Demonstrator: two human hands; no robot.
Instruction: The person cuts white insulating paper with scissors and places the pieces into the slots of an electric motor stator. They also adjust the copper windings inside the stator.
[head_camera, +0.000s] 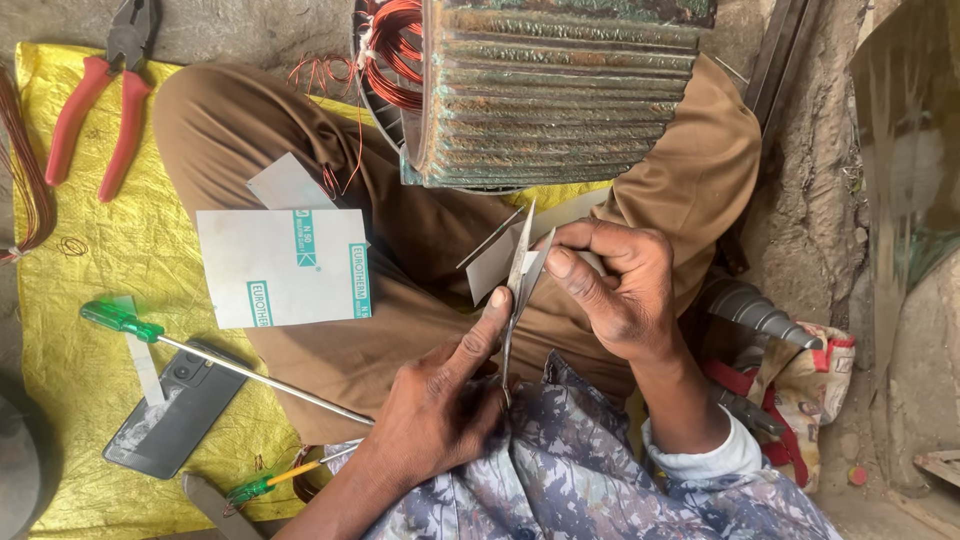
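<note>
My left hand (440, 400) grips the handles of a pair of scissors (519, 275), thumb stretched up along the blades, which point away from me. My right hand (610, 285) pinches a small grey piece of insulating sheet (490, 268) between thumb and fingers. The scissor blades sit at the edge of that piece. Both hands hover over my lap, above brown trousers. Just beyond them a ribbed, rusty motor stator (560, 95) with copper windings (392, 50) rests between my knees.
A larger grey sheet (283, 268) lies on my left knee. On the yellow ground cloth (70, 370) are a green-handled screwdriver (122, 320), a dark phone (175, 405), red-handled pliers (98, 110), copper wire (25, 170) and a small green screwdriver (262, 486). A cloth bag (805, 385) sits at right.
</note>
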